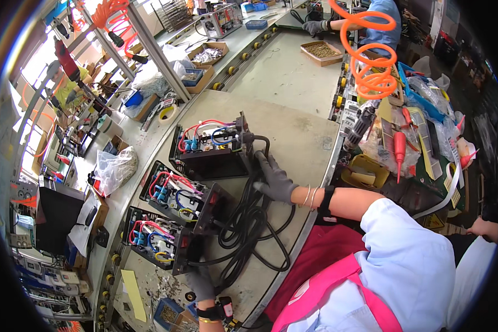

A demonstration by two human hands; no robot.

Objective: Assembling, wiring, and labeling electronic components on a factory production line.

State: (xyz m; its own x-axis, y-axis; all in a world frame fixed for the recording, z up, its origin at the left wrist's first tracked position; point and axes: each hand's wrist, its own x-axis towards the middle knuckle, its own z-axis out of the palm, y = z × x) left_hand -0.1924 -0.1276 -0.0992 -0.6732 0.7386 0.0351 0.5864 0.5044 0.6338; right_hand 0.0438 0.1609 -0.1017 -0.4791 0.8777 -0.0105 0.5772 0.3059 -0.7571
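Note:
Three black open-topped electrical units stand in a slanted row on the bench: a far unit (213,145), a middle unit (182,196) and a near unit (156,239). Red, blue and yellow wires show inside them. Thick black power cables (246,224) lie coiled along their right side. My right hand (276,181), in a grey glove, rests against the cables beside the far unit, fingers stretched out and thumb apart. At the near unit's panel end is my left hand (201,283), also gloved; its fingertips are partly hidden by the panel and cable.
A yellow paper strip (133,295) and a blue parts bin (167,312) lie at the near end. An orange coiled air hose (377,72) with a driver hangs at right. A tray of small parts (321,51) sits far off, near a co-worker's gloved hand (315,27).

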